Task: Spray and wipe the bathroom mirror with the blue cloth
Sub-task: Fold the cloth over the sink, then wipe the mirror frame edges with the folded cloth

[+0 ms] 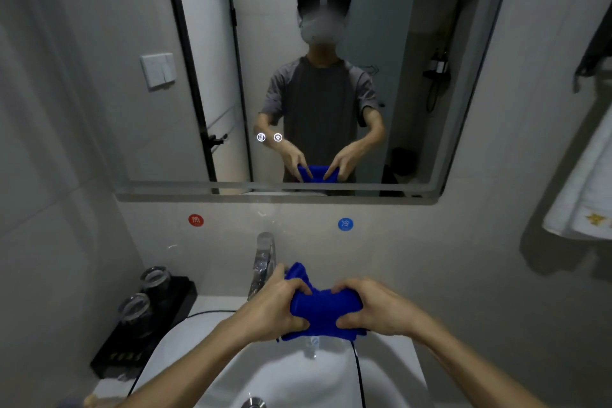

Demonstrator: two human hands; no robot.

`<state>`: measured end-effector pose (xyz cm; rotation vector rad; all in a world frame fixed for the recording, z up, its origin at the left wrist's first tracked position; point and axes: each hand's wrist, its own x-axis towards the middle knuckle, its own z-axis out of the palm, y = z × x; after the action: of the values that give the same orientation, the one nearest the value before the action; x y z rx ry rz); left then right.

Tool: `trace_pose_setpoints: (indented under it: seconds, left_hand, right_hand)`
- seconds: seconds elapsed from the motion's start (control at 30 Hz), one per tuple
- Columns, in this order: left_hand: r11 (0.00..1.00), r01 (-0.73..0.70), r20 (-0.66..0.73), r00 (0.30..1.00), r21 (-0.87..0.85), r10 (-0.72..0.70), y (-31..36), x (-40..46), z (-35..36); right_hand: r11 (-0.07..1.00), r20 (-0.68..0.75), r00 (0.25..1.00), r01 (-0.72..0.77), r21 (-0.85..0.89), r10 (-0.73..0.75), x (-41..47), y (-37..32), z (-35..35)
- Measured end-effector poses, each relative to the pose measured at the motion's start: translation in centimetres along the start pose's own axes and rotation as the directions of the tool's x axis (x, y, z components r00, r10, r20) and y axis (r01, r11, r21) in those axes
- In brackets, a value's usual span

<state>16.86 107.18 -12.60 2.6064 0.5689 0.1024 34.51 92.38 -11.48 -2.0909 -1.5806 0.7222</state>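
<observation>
The blue cloth is bunched up between both hands over the white sink. My left hand grips its left side, and my right hand grips its right side. One corner of the cloth sticks up beside the faucet. The bathroom mirror hangs on the wall above, with two small lit touch icons near its lower middle. It reflects a person holding the cloth. No spray bottle is visible.
A chrome faucet rises behind the cloth. Left of the sink, a black tray holds two upturned glasses. A red sticker and a blue sticker mark the wall. A white towel hangs at right.
</observation>
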Motion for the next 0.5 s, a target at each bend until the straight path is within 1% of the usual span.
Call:
trace_pose_setpoints:
  seconds: [0.1, 0.13, 0.17, 0.2, 0.27, 0.3, 0.33, 0.4, 0.43, 0.5]
  left_hand:
    - [0.997, -0.060, 0.022, 0.998, 0.039, 0.059, -0.1, 1.0, -1.7]
    - [0.998, -0.063, 0.040, 0.997, 0.030, 0.062, 0.1, 1.5, -3.1]
    - [0.998, -0.061, 0.063, 0.996, -0.017, 0.062, 0.5, 1.9, -4.8]
    - [0.992, -0.039, 0.100, 0.994, -0.121, 0.051, 1.0, 2.3, -6.7]
    - [0.926, -0.003, 0.176, 0.982, -0.376, 0.074, 2.4, 3.0, -10.7]
    - [0.891, -0.007, 0.172, 0.981, -0.454, 0.095, 3.2, 3.3, -12.7]
    - [0.870, -0.029, 0.135, 0.985, -0.493, 0.110, 3.9, 3.7, -14.6]
    - [0.830, -0.105, 0.022, 0.990, -0.548, 0.140, 5.7, 4.8, -18.0]
    - [0.812, -0.148, -0.049, 0.988, -0.565, 0.146, 6.8, 5.4, -19.7]
    - [0.786, -0.248, -0.215, 0.965, -0.566, 0.149, 8.8, 6.7, -23.2]
  right_hand:
    - [0.995, -0.015, 1.000, 0.025, -0.092, -0.026, 0.2, -0.7, -2.1]
    - [0.996, -0.004, 1.000, 0.019, -0.084, -0.020, 0.4, -0.8, -3.3]
    - [1.000, 0.013, 1.000, -0.003, -0.020, 0.003, 0.5, -1.0, -4.8]
    - [0.996, 0.033, 0.999, -0.030, 0.085, 0.028, 0.5, -1.5, -6.5]
    - [0.955, 0.046, 0.998, -0.044, 0.294, 0.032, 0.2, -2.8, -10.0]
    - [0.933, 0.016, 1.000, -0.026, 0.359, 0.022, 0.0, -3.5, -11.8]
    - [0.911, -0.040, 0.999, 0.009, 0.413, 0.009, -0.1, -4.2, -13.5]
    - [0.866, -0.206, 0.978, 0.131, 0.483, -0.033, -0.1, -5.9, -17.0]
    - [0.856, -0.303, 0.951, 0.205, 0.475, -0.059, -0.1, -6.8, -18.8]
    - [0.847, -0.478, 0.869, 0.347, 0.402, -0.129, 0.0, -8.9, -22.1]
